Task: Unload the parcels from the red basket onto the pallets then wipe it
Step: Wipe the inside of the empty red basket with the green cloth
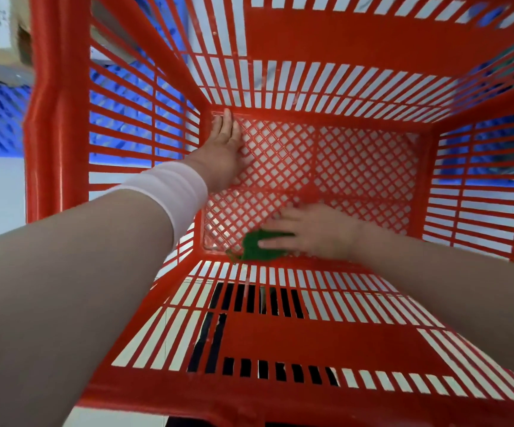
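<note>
While the left hand point(223, 149) lies flat on the red basket's point(342, 167) lattice floor, the right hand point(308, 231) presses a green cloth point(251, 246).

2 arms enter from the lower edge. The left arm point(64, 272) wears a close-fitting grey-beige sleeve ending in a pale pink ribbed cuff point(172, 192) at the wrist; the left hand point(221, 155) is bare. The right arm point(452, 282) wears a matching grey-beige sleeve; its wrist end is blurred. The right hand point(314, 232) is bare. No rings or watch show.
</note>
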Demonstrator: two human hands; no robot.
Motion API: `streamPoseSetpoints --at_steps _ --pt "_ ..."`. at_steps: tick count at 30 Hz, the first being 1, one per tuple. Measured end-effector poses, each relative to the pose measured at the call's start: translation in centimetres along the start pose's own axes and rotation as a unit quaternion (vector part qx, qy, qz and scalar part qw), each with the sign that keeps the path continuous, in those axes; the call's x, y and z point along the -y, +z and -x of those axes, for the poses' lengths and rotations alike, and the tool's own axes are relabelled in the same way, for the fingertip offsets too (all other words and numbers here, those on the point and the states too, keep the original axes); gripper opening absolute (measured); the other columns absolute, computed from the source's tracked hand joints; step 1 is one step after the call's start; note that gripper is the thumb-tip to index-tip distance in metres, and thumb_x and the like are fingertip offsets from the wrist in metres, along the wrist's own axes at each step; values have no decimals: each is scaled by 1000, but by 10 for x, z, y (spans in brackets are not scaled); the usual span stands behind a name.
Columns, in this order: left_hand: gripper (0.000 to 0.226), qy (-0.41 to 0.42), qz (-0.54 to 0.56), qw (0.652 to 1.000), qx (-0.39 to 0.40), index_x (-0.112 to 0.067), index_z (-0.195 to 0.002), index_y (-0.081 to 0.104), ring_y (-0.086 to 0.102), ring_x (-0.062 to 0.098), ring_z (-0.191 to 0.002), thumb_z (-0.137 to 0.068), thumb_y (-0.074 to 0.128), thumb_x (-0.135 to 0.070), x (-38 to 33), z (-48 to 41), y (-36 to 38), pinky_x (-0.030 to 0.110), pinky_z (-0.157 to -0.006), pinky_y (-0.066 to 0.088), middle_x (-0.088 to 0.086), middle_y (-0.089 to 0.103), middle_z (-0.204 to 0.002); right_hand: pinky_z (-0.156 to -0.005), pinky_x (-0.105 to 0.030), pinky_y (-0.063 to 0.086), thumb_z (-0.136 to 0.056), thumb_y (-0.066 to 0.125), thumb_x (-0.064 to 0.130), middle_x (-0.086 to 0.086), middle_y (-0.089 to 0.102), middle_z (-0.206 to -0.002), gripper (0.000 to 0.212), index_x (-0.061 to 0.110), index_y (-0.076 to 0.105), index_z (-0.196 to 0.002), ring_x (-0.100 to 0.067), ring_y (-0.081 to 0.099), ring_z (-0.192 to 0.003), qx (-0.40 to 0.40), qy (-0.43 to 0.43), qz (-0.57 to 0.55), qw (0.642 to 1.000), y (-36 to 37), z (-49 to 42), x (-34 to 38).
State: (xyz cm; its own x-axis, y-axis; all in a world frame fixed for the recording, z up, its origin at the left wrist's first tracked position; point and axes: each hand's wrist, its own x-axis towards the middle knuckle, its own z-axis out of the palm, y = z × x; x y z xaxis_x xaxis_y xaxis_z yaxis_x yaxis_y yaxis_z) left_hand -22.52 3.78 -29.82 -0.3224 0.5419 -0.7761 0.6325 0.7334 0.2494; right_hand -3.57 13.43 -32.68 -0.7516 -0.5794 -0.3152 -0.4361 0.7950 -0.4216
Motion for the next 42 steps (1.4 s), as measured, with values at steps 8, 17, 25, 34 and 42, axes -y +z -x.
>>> streamPoseSetpoints --at_steps 8,17,25,34,42 --pt "74 -22 35 999 26 -6 -147 -9 -19 25 -143 -96 23 -51 -2 -4 -3 39 -117 -2 11 -27 -153 -114 -38 -9 -96 16 47 8 10 -157 53 29 12 -146 -21 -8 -144 60 -86 -23 994 3 -57 22" --pt "79 -11 36 999 0 -6 -146 -13 -21 25 -142 -95 28 -51 1 -7 6 41 -117 -3 10 -28 -153 -108 -37 -21 -90 39 5 6 -15 -154 71 25 -3 -145 -18 -32 -135 131 -47 40 989 24 28 6" --pt "122 -5 -4 999 -49 4 -143 -16 -25 35 -140 -73 62 -59 -5 -5 22 45 -118 -6 22 -28 -150 -117 -42 9 -95 38 22 -14 6 -155 61 9 1 -142 -29 5 -144 -9 380 38 924 -4 102 -46" --pt "138 -45 7 995 -85 1 -142 -22 -29 29 -139 -62 73 -59 -16 -6 36 51 -115 -1 17 -33 -150 -117 -43 -6 -85 0 64 1 -12 -156 73 26 6 -148 -18 -17 -142 -66 401 -76 910 18 56 -10" --pt "139 -65 -6 989 -131 -4 -141 -25 -28 28 -140 -60 72 -61 -19 -10 52 48 -115 -3 14 -33 -150 -117 -46 8 -98 28 34 -6 1 -157 53 25 8 -147 -25 -3 -144 -185 547 -95 811 32 66 -35"
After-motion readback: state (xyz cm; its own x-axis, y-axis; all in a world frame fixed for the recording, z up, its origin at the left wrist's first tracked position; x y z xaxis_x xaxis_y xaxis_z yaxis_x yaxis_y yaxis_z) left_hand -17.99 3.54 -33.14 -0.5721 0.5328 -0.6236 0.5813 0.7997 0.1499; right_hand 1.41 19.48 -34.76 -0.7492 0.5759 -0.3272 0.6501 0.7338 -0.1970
